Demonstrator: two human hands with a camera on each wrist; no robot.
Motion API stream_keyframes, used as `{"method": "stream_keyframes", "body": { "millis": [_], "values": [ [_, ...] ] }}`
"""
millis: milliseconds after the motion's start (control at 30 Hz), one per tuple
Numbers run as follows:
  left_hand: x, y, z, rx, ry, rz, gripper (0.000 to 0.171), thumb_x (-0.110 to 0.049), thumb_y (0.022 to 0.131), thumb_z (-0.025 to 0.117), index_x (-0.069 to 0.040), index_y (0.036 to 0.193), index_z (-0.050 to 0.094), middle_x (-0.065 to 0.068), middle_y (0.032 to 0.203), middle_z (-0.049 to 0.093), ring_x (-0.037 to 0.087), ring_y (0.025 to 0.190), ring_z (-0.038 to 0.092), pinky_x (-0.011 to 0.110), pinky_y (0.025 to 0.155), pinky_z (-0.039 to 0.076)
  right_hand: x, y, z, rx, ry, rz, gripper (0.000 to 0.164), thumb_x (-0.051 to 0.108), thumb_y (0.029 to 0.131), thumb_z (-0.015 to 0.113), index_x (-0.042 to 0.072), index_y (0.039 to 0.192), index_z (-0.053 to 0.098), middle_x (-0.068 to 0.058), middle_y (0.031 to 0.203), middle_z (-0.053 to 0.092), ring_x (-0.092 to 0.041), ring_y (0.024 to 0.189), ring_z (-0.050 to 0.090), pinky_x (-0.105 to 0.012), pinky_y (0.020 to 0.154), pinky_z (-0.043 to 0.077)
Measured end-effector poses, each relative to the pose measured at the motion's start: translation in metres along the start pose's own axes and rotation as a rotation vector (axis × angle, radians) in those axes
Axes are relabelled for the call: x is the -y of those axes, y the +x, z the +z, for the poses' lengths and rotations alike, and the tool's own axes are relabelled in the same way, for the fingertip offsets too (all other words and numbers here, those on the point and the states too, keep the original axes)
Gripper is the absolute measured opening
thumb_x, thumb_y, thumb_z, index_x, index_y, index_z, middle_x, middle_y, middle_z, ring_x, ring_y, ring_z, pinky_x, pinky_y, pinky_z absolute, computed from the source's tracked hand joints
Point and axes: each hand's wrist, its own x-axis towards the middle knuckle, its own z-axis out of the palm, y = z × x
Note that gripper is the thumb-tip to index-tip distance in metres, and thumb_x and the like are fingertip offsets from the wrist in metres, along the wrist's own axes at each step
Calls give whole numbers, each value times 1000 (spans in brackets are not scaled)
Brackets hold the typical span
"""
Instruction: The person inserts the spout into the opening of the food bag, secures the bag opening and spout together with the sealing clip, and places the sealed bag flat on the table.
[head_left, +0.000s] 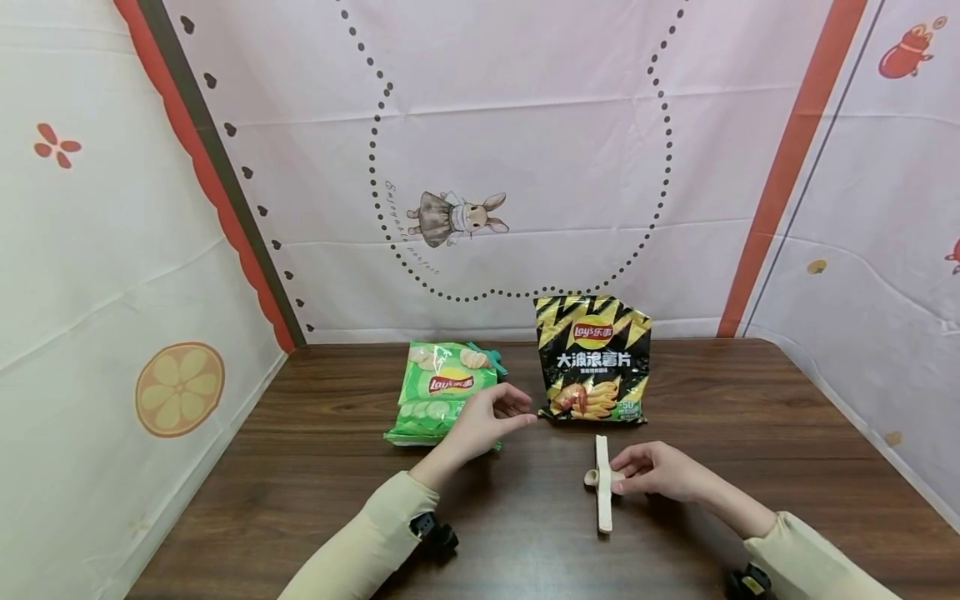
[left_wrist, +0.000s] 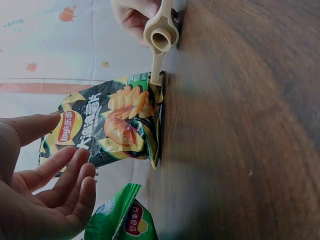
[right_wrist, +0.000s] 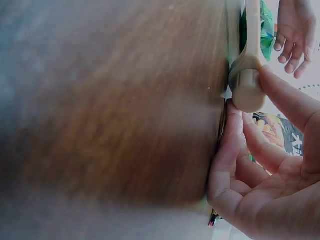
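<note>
A beige bag clip (head_left: 603, 504) with a round pouring spout lies close to the tabletop at front centre. My right hand (head_left: 663, 472) holds it from the right, thumb and fingertips at its rounded cap (right_wrist: 248, 95). In the left wrist view the spout's open ring (left_wrist: 161, 40) faces the camera. My left hand (head_left: 483, 419) hovers with loosely bent fingers and nothing in them, in front of a green Lay's chip bag (head_left: 442, 408). Behind both hands stands a black and yellow Lay's chip bag (head_left: 592, 358), upright with its front toward me.
A teal piece (head_left: 497, 363) shows behind the green bag's upper right corner. The dark wooden table (head_left: 315, 492) meets printed cloth (head_left: 525, 150) at the back and sides. Wrist cameras sit on both sleeves.
</note>
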Motion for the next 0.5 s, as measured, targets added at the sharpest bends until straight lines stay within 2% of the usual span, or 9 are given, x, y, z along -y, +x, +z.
{"method": "stream_keyframes", "body": {
  "millis": [167,267,400,500],
  "values": [
    [0,0,1,-2,1,0,19,-25,85,72,-17,101,67,-3,94,68,9,82,62,24,73,51,1,1,-1,0,15,9,36,19,84,72,-6,109,64,-9,92,68,-10,74,57,-24,58,47],
    [0,0,1,0,2,7,22,-25,85,71,-13,103,67,-3,94,68,9,82,62,24,73,51,1,2,-3,2,48,19,36,17,85,71,-8,110,63,-8,91,67,-8,70,56,-26,57,48],
    [1,2,2,6,2,7,28,-27,85,72,-9,105,67,-3,94,68,9,82,62,24,73,51,0,3,-5,15,94,28,38,16,86,70,-11,112,61,-8,92,67,-7,72,57,-28,63,52],
    [2,3,4,10,-5,7,26,-27,84,72,-11,104,67,-3,94,68,9,82,62,24,73,51,-1,4,-6,27,137,26,40,15,86,70,-13,113,59,-9,95,68,-7,76,60,-30,68,55]
  ]
}}
